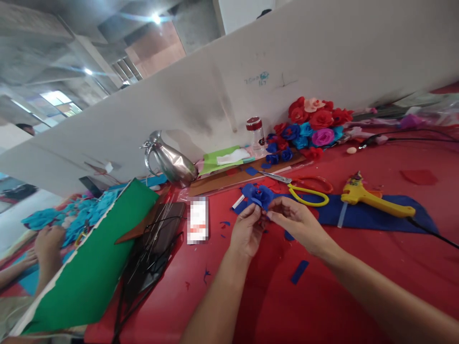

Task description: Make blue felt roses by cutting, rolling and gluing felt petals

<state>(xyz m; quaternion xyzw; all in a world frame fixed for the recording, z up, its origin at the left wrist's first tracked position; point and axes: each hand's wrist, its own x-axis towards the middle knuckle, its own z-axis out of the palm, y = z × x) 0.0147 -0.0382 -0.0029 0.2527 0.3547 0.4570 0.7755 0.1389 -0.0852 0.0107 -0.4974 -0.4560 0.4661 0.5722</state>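
Note:
Between my two hands, over the red table (pixel 287 306), is a blue paper flower (pixel 258 195) with its petals spread. My left hand (pixel 249 229) pinches its underside from below. The thumb and fingers of my right hand (pixel 299 220) are closed on the flower's right lower edge. Just behind and to the right lie scissors (pixel 308 197) with red and yellow handles. A yellow glue gun (pixel 376 199) rests on a blue strip of material (pixel 330 217) farther right. Small blue scraps (pixel 300 272) lie near my hands.
A phone (pixel 197 220), a dark folder (pixel 158 248) with wires and a green board (pixel 89 263) are on the left. Behind stand a metal jug (pixel 172 160), a red-lidded jar (pixel 255 136) and many paper flowers (pixel 321 119). Another person's hands (pixel 48 243) are at far left.

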